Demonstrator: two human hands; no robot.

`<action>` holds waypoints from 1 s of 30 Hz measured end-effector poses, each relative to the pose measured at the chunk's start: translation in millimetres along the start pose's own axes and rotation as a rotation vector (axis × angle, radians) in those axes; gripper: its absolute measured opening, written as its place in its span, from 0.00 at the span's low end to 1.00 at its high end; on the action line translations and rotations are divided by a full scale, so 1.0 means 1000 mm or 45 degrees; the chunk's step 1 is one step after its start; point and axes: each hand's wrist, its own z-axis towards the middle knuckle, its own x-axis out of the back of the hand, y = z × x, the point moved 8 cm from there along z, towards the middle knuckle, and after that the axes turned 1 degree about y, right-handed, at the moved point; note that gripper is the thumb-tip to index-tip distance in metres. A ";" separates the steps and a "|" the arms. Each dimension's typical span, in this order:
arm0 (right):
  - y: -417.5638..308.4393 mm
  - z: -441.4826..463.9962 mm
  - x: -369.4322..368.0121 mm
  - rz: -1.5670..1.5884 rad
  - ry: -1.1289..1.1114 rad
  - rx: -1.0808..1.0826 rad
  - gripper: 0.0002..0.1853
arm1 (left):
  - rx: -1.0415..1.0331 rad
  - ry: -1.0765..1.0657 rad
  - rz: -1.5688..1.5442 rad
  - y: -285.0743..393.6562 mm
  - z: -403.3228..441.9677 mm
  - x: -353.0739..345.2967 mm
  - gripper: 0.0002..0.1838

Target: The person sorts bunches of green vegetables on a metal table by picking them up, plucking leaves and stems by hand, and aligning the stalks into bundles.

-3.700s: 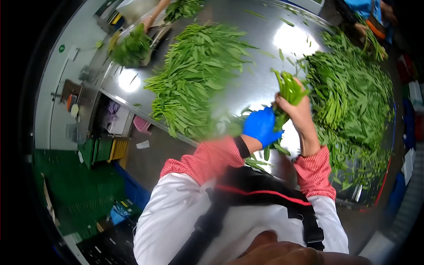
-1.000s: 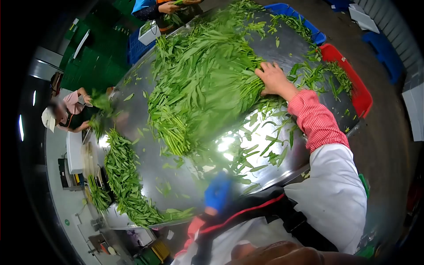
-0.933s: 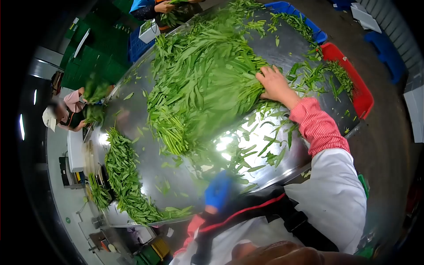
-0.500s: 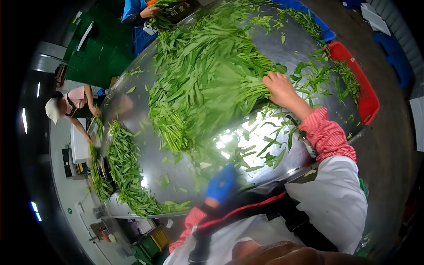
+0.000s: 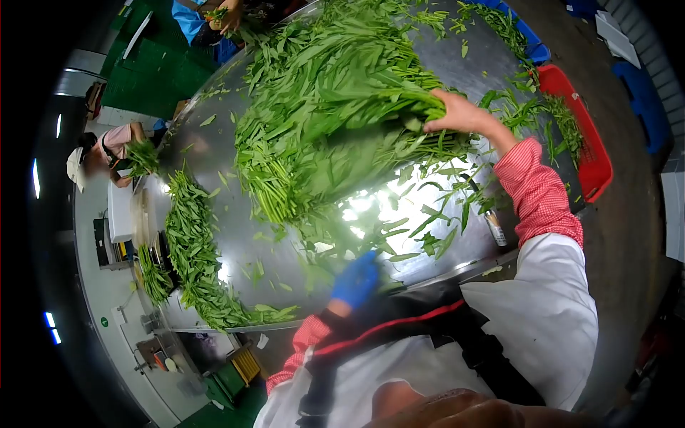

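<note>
My bare R hand (image 5: 460, 115) grips green leafy bunch (image 5: 378, 103) by its stems (image 5: 429, 105), prob. for firmest hold; blue-gloved L hand (image 5: 356, 281) blurred, can't tell.

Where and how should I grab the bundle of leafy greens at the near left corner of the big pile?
Probably around its stems, coming from the near side with your blue-gloved left hand: the stems lie bunched side by side with their ends towards you, while the leafy part runs back into the pile.
</note>
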 end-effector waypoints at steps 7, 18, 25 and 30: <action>0.003 -0.039 -0.063 -0.782 0.373 0.121 0.49 | 0.048 -0.150 -0.134 0.031 0.002 -0.012 0.22; -0.007 -0.027 -0.043 -0.757 0.601 0.314 0.28 | -0.054 -0.202 -0.060 0.046 0.010 -0.024 0.24; -0.048 -0.045 -0.034 -0.523 0.550 0.248 0.22 | -0.049 -0.363 -0.418 0.043 0.057 -0.040 0.29; -0.061 -0.073 -0.052 -0.218 0.334 -0.215 0.26 | -0.046 -0.227 -0.891 0.066 0.116 -0.035 0.32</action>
